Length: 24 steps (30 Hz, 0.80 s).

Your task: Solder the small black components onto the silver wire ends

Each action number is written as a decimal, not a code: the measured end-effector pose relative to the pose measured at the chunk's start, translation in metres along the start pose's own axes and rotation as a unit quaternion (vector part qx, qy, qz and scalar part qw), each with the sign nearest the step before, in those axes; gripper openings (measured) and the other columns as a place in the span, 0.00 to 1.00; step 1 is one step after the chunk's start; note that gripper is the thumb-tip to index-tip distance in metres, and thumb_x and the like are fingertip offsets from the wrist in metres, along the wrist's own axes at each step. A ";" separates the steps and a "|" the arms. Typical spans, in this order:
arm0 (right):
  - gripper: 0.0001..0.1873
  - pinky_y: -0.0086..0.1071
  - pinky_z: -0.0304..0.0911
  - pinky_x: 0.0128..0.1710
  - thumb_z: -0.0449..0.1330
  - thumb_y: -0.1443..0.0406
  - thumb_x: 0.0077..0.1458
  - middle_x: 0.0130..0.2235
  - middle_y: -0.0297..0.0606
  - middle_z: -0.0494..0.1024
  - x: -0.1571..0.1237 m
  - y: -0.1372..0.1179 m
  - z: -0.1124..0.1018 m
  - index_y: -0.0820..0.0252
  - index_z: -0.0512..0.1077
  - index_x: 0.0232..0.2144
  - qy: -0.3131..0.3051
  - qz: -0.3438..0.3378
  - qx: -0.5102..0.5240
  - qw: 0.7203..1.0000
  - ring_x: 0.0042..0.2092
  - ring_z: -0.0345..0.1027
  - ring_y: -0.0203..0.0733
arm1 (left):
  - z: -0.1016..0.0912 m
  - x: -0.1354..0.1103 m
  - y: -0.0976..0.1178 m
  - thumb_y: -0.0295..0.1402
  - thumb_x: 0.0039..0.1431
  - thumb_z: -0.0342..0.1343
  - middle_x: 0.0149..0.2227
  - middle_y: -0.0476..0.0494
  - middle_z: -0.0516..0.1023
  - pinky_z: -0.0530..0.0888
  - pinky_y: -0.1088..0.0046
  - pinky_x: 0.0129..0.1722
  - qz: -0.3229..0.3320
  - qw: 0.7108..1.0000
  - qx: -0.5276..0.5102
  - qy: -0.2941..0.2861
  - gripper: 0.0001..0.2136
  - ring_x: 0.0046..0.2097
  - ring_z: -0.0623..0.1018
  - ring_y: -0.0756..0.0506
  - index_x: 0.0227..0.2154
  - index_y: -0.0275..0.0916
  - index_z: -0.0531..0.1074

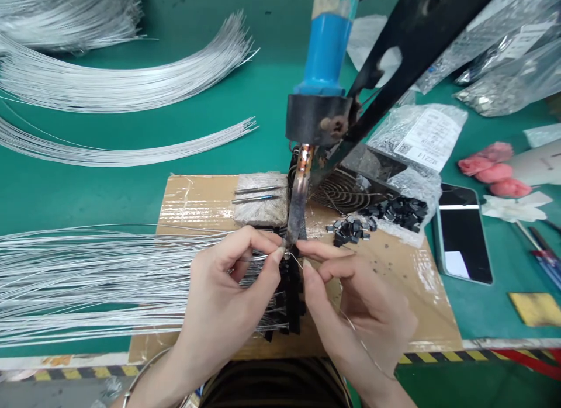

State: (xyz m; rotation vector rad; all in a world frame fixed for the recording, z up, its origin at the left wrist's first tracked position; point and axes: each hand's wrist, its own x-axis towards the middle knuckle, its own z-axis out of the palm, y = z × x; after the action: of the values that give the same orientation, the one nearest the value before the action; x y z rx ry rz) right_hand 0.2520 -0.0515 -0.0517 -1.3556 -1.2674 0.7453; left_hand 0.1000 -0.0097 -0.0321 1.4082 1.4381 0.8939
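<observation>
A soldering iron [300, 192] points down in the middle, its darkened tip meeting the spot between my hands. My left hand [232, 291] is closed in a pinch at the tip, on the end of a thin silvery-white wire; the fingertips cover most of it. My right hand [363, 308] pinches a fine strand of solder wire [295, 259], whose end reaches the tip; the rest trails down over the wrist. Below the hands lie many silvery-white wires [96, 279], running left, with a row of black pieces [291, 306] at their right ends.
A black metal arm [394, 63] holds the iron. Cardboard [416, 297] covers part of the green table. Around it are a fibrous pad [260, 212], loose black parts [350, 230], plastic bags [427, 139], a phone [462, 232], a yellow sponge [534, 309] and wire bundles [131, 86].
</observation>
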 end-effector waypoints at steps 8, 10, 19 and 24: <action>0.11 0.34 0.79 0.48 0.65 0.77 0.60 0.46 0.40 0.87 0.000 0.001 -0.001 0.55 0.73 0.33 -0.006 -0.017 -0.025 1.000 0.47 0.85 0.43 | 0.001 0.001 -0.001 0.25 0.63 0.61 0.35 0.51 0.83 0.73 0.76 0.32 0.009 1.000 0.014 0.000 0.08 0.37 0.81 0.49 0.29 0.43 0.77; 0.11 0.33 0.78 0.48 0.65 0.77 0.59 0.46 0.40 0.88 0.000 0.000 -0.001 0.56 0.73 0.33 -0.002 -0.023 -0.028 0.999 0.46 0.85 0.42 | 0.002 0.001 0.000 0.25 0.64 0.61 0.35 0.52 0.83 0.73 0.76 0.33 0.011 1.000 0.012 -0.003 0.08 0.38 0.81 0.49 0.29 0.43 0.77; 0.11 0.35 0.79 0.46 0.65 0.77 0.60 0.45 0.39 0.88 -0.002 0.001 0.002 0.55 0.73 0.34 0.012 -0.028 -0.024 0.999 0.45 0.85 0.44 | 0.001 -0.001 0.001 0.25 0.63 0.61 0.35 0.52 0.84 0.74 0.76 0.36 0.009 1.000 0.010 -0.002 0.08 0.39 0.82 0.48 0.30 0.43 0.77; 0.12 0.35 0.79 0.47 0.65 0.77 0.59 0.45 0.40 0.88 -0.003 0.002 0.002 0.55 0.74 0.34 0.010 -0.030 -0.022 0.999 0.45 0.85 0.44 | 0.000 -0.002 0.001 0.25 0.64 0.61 0.36 0.51 0.84 0.74 0.74 0.35 0.009 1.000 0.017 -0.003 0.08 0.40 0.82 0.47 0.30 0.43 0.77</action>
State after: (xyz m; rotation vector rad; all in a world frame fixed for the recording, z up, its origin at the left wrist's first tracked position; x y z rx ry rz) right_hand 0.2495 -0.0530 -0.0545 -1.3511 -1.3081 0.6644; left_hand 0.1008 -0.0112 -0.0308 1.4503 1.4442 0.8798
